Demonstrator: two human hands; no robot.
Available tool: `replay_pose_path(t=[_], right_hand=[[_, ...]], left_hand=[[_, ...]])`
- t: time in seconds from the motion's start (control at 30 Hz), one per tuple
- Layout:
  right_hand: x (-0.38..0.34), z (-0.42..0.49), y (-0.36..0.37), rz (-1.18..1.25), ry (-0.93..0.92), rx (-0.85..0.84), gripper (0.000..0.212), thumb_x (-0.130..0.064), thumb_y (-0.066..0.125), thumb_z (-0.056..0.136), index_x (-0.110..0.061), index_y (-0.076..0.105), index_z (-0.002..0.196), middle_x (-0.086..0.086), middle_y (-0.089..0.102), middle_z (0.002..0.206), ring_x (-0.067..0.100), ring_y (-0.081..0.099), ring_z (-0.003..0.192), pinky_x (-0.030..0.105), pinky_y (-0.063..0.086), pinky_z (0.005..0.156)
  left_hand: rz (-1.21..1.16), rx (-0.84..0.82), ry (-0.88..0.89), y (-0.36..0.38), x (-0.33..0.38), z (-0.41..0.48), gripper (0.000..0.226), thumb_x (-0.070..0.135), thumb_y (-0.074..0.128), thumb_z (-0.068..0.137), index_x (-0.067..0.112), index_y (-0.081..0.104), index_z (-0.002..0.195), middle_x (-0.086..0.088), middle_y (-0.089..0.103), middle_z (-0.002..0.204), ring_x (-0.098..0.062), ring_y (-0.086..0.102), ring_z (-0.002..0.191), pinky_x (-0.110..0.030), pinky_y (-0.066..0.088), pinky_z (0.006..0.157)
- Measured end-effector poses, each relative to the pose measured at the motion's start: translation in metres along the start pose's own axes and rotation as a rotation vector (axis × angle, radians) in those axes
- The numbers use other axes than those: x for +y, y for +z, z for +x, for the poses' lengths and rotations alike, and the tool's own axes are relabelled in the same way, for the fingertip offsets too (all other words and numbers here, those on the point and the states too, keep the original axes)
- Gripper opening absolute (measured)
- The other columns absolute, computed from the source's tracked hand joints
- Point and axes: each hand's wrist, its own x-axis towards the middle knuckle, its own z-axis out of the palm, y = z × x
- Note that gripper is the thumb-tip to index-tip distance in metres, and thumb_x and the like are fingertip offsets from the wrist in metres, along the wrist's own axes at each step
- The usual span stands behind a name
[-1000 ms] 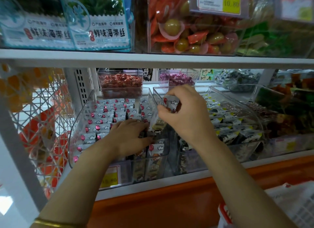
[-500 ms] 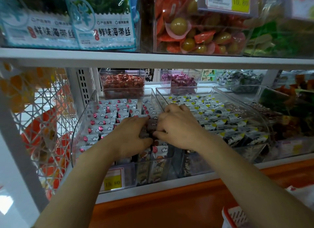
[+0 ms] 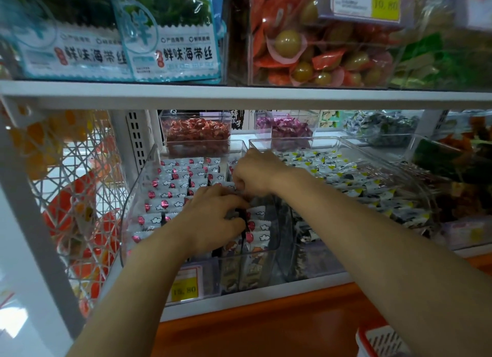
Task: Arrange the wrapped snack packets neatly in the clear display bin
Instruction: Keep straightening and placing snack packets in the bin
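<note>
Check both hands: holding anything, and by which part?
Cannot tell. Left hand and right hand curl down onto the snack packets in the clear bin; any grip is hidden.

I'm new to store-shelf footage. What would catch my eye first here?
The left grip and right grip meet in the centre, curled down among rows of white, red-dotted snack packets in the clear display bin. Above, on the upper shelf, orange-wrapped green fruits stand out.
</note>
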Motion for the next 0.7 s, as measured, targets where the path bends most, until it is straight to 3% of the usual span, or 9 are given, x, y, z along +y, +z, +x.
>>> replay_pose_path(t=[0.07, 0.23, 0.37, 0.53, 0.7], right_hand=[[0.000, 0.001, -0.004, 0.031, 0.017, 0.015, 0.019, -0.008, 0.058, 0.084, -0.016, 0.053, 0.068, 0.002, 0.051, 0.083, 0.025, 0.047, 0.106, 0.034, 0.038, 0.076], [0.008, -0.002, -0.015, 0.026, 0.048, 0.181, 0.007, -0.003, 0.056, 0.086, -0.010, 0.058, 0.085, 0.011, 0.057, 0.103, 0.027, 0.052, 0.101, 0.038, 0.048, 0.083], [0.003, -0.010, -0.005, 0.054, 0.018, 0.136, 0.011, 0.000, 0.053, 0.088, -0.009, 0.059, 0.092, 0.011, 0.058, 0.104, 0.027, 0.054, 0.097, 0.034, 0.045, 0.077], [0.016, -0.027, -0.024, 0.394, 0.082, 0.354, 0.015, -0.004, 0.058, 0.086, -0.013, 0.051, 0.076, 0.007, 0.058, 0.089, 0.024, 0.056, 0.086, 0.032, 0.042, 0.069], [0.019, -0.056, -0.014, 0.647, 0.179, 0.623, 0.013, -0.005, 0.058, 0.086, -0.010, 0.050, 0.078, 0.010, 0.059, 0.080, 0.029, 0.058, 0.077, 0.044, 0.050, 0.070]], left_hand=[[0.017, -0.001, -0.008, 0.001, -0.001, 0.000, 0.046, 0.045, 0.044, 0.081, 0.039, 0.053, 0.126, 0.003, 0.035, 0.140, -0.022, 0.021, 0.131, -0.040, 0.020, 0.108], [0.041, -0.024, -0.009, 0.002, -0.001, 0.000, 0.045, 0.044, 0.041, 0.081, 0.043, 0.054, 0.124, 0.001, 0.033, 0.140, -0.024, 0.019, 0.131, -0.045, 0.021, 0.109], [-0.006, 0.036, 0.001, 0.002, 0.001, 0.000, 0.039, 0.032, 0.045, 0.090, 0.037, 0.054, 0.127, 0.001, 0.036, 0.140, -0.022, 0.021, 0.129, -0.041, 0.022, 0.107], [0.010, 0.098, -0.004, 0.000, 0.004, 0.000, 0.043, 0.023, 0.045, 0.092, 0.028, 0.048, 0.135, 0.001, 0.037, 0.140, -0.020, 0.022, 0.125, -0.034, 0.023, 0.101], [0.029, 0.104, -0.021, 0.000, 0.006, -0.002, 0.043, 0.023, 0.044, 0.092, 0.027, 0.047, 0.135, 0.000, 0.036, 0.139, -0.020, 0.022, 0.124, -0.034, 0.024, 0.101]])
